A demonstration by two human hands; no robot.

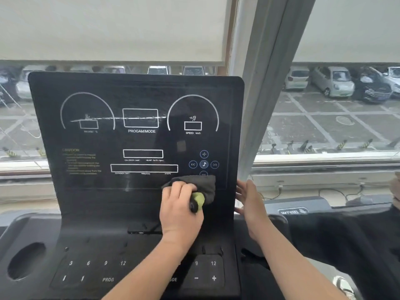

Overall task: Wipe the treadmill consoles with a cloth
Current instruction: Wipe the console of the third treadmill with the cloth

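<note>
The black treadmill console (134, 137) stands upright in front of me, with white dials and a smeared streak across its upper displays. My left hand (179, 211) grips a dark grey cloth (203, 185) together with a black handle with a green tip (198, 201). It presses the cloth on the panel's lower right, just below the round music buttons (204, 164). My right hand (249, 200) lies flat with straight fingers against the console's right edge and holds nothing.
Below the panel lies a keypad deck (108, 271) with number and PROG keys, and a round cup holder (26, 260) at the left. A grey window pillar (266, 94) rises right of the console. A neighbouring treadmill console (298, 211) stands at the right.
</note>
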